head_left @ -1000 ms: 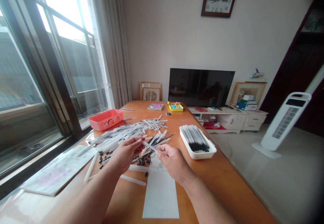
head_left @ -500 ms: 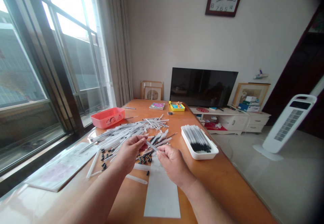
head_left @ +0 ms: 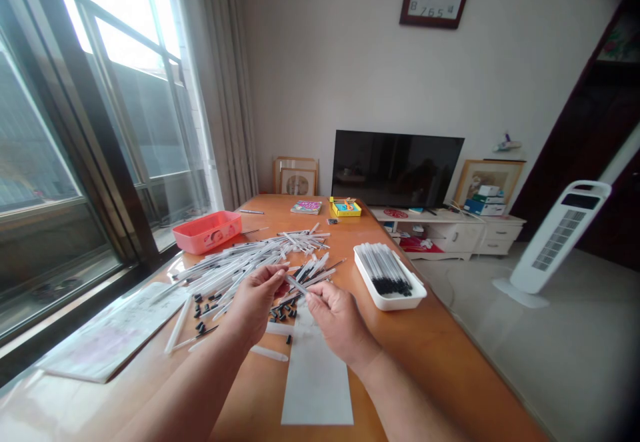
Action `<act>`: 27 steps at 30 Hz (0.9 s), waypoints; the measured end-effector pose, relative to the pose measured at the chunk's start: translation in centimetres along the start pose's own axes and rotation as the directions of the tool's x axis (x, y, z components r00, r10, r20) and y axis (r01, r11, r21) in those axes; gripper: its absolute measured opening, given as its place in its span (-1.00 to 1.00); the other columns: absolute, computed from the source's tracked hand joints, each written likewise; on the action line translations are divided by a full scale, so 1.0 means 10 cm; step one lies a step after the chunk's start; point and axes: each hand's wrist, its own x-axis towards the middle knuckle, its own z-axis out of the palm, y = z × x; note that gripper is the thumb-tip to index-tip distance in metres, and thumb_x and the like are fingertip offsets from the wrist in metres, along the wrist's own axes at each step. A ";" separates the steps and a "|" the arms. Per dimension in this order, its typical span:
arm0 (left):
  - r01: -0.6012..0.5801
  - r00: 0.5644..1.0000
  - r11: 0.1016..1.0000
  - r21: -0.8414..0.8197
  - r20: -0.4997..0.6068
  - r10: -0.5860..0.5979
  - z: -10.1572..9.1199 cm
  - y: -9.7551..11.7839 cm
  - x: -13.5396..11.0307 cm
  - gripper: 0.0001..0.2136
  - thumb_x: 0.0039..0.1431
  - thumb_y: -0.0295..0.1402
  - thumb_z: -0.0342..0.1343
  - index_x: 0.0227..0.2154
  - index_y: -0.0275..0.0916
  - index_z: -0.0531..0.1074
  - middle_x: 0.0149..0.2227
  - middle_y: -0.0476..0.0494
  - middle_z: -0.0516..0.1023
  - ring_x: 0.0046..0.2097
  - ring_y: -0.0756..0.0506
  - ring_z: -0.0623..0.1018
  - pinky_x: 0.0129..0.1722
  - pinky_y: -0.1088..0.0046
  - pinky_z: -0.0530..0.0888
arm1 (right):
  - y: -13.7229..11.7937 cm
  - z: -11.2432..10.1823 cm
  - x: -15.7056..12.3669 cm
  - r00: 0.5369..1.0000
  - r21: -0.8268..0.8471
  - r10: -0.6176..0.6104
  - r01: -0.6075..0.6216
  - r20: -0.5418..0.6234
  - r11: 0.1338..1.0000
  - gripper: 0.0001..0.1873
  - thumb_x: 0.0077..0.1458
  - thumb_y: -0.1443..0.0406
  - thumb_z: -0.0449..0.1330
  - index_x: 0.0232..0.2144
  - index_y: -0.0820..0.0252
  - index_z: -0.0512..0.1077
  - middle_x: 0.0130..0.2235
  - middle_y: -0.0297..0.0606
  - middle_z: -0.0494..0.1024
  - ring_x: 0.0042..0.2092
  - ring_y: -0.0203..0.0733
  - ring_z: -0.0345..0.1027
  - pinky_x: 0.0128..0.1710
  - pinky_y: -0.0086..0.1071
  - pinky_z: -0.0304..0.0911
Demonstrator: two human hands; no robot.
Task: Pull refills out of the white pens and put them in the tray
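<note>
Both my hands are raised over the wooden table [head_left: 440, 355], pinching one clear pen tube [head_left: 297, 285] between them. My left hand [head_left: 255, 302] grips its left end with fingers closed. My right hand [head_left: 336, 315] pinches the right end. Right behind the hands lies a large pile of clear pen tubes [head_left: 245, 262], with several small black caps [head_left: 210, 299] scattered beside it. A white tray [head_left: 390, 299] of assembled pens with black ends sits to the right of my right hand.
A white paper strip [head_left: 317, 382] lies under my wrists. A pink tray [head_left: 206, 231] stands at the left by the window. Paper sheets [head_left: 110, 335] lie at the near left. A yellow box [head_left: 346, 208] and a booklet [head_left: 307, 207] sit at the far end.
The hands have barely moved; they keep the same grip on the tube. The camera has shifted slightly.
</note>
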 end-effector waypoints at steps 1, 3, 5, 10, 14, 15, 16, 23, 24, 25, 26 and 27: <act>0.000 1.000 1.000 -0.003 0.005 0.000 0.00 0.01 -0.01 -0.64 -0.10 -0.23 0.40 -0.25 -0.33 0.56 -0.39 -0.07 0.52 -0.40 0.02 0.44 -0.31 0.47 0.37 | 0.00 0.00 0.00 1.000 0.016 0.003 -0.003 0.003 1.000 -0.74 0.25 0.17 0.10 -0.28 0.23 0.48 -0.53 -0.44 0.27 -0.50 -0.36 0.05 -0.49 -0.47 0.04; -0.003 1.000 1.000 -0.011 0.013 0.003 0.00 0.03 -0.02 -0.63 -0.10 -0.23 0.40 -0.24 -0.33 0.56 -0.39 -0.07 0.52 -0.39 0.02 0.44 -0.30 0.46 0.38 | -0.01 -0.01 0.00 1.000 0.048 0.008 -0.009 0.011 0.999 -0.74 0.25 0.17 0.10 -0.28 0.23 0.47 -0.52 -0.44 0.26 -0.49 -0.36 0.04 -0.49 -0.48 0.03; -0.006 1.000 1.000 -0.016 0.013 0.006 0.01 0.04 -0.04 -0.63 -0.10 -0.24 0.40 -0.23 -0.33 0.56 -0.40 -0.07 0.51 -0.40 0.02 0.44 -0.31 0.46 0.38 | -0.01 -0.01 0.01 1.000 0.076 0.012 -0.013 0.012 0.997 -0.74 0.24 0.16 0.10 -0.28 0.24 0.46 -0.52 -0.45 0.25 -0.49 -0.36 0.03 -0.49 -0.48 0.02; 0.035 0.999 0.999 -0.027 0.006 -0.034 0.02 -0.03 -0.01 -0.63 -0.11 -0.20 0.40 -0.26 -0.32 0.56 -0.42 -0.08 0.52 -0.40 0.01 0.45 -0.31 0.45 0.39 | 0.01 0.02 0.03 1.000 0.052 0.029 -0.028 -0.002 0.998 -0.74 0.23 0.16 0.11 -0.28 0.24 0.47 -0.52 -0.44 0.28 -0.50 -0.36 0.06 -0.50 -0.47 0.02; 0.069 0.997 0.996 -0.064 0.022 -0.068 -0.03 -0.07 0.02 -0.62 -0.13 -0.22 0.42 -0.26 -0.32 0.56 -0.40 -0.09 0.53 -0.38 0.01 0.47 -0.30 0.47 0.39 | 0.04 0.01 0.03 0.999 0.028 0.047 -0.047 0.002 0.999 -0.73 0.22 0.13 0.14 -0.28 0.22 0.48 -0.54 -0.45 0.28 -0.51 -0.36 0.06 -0.52 -0.48 0.01; 0.068 0.998 0.995 -0.070 0.021 -0.067 -0.04 -0.06 0.03 -0.63 -0.13 -0.23 0.42 -0.27 -0.32 0.56 -0.40 -0.08 0.53 -0.39 0.02 0.46 -0.31 0.49 0.38 | 0.04 -0.01 0.04 0.998 0.047 0.054 -0.054 0.011 0.997 -0.72 0.22 0.11 0.14 -0.27 0.22 0.47 -0.54 -0.46 0.27 -0.52 -0.37 0.05 -0.53 -0.48 0.00; 0.068 0.998 0.995 -0.077 0.016 -0.067 -0.06 -0.05 0.04 -0.64 -0.13 -0.24 0.42 -0.27 -0.32 0.56 -0.41 -0.07 0.52 -0.40 0.03 0.46 -0.32 0.51 0.38 | 0.04 -0.03 0.04 0.998 0.071 0.063 -0.064 0.018 0.995 -0.70 0.23 0.08 0.14 -0.27 0.21 0.47 -0.55 -0.47 0.27 -0.53 -0.37 0.05 -0.53 -0.48 -0.01; 0.022 0.992 0.989 -0.143 -0.117 -0.039 -0.23 0.01 0.15 -0.69 -0.15 -0.32 0.42 -0.31 -0.32 0.56 -0.38 -0.09 0.54 -0.36 0.03 0.49 -0.29 0.52 0.40 | 0.07 -0.24 0.10 0.977 0.179 0.211 -0.209 0.004 0.961 -0.55 0.29 -0.02 -0.01 -0.34 0.20 0.42 -0.63 -0.42 0.37 -0.59 -0.35 0.12 -0.57 -0.48 0.02; 0.015 0.992 0.990 -0.142 -0.123 -0.033 -0.25 0.00 0.16 -0.70 -0.15 -0.32 0.42 -0.31 -0.32 0.56 -0.38 -0.09 0.54 -0.36 0.03 0.50 -0.29 0.52 0.41 | 0.08 -0.25 0.10 0.974 0.184 0.224 -0.223 0.018 0.957 -0.57 0.28 -0.01 0.01 -0.36 0.20 0.42 -0.61 -0.40 0.39 -0.59 -0.36 0.13 -0.58 -0.49 0.02; 0.009 0.992 0.990 -0.140 -0.124 -0.026 -0.26 -0.01 0.17 -0.70 -0.14 -0.32 0.41 -0.30 -0.32 0.56 -0.37 -0.10 0.55 -0.35 0.02 0.50 -0.28 0.52 0.41 | 0.07 -0.25 0.10 0.972 0.183 0.231 -0.233 0.032 0.955 -0.59 0.27 0.00 0.03 -0.37 0.20 0.41 -0.60 -0.39 0.42 -0.59 -0.36 0.14 -0.57 -0.49 0.03; 0.004 0.992 0.991 -0.137 -0.122 -0.020 -0.26 -0.02 0.18 -0.69 -0.13 -0.32 0.41 -0.30 -0.32 0.55 -0.36 -0.10 0.55 -0.35 0.02 0.51 -0.27 0.51 0.42 | 0.07 -0.25 0.09 0.971 0.177 0.235 -0.239 0.043 0.955 -0.62 0.25 0.02 0.07 -0.39 0.20 0.41 -0.59 -0.38 0.43 -0.58 -0.37 0.15 -0.56 -0.49 0.04; 0.002 0.993 0.991 -0.134 -0.119 -0.018 -0.26 -0.02 0.18 -0.68 -0.13 -0.32 0.41 -0.28 -0.32 0.55 -0.35 -0.11 0.55 -0.34 0.01 0.52 -0.26 0.50 0.42 | 0.06 -0.24 0.09 0.970 0.171 0.238 -0.243 0.051 0.955 -0.65 0.23 0.04 0.11 -0.39 0.21 0.41 -0.58 -0.37 0.45 -0.57 -0.37 0.16 -0.55 -0.50 0.05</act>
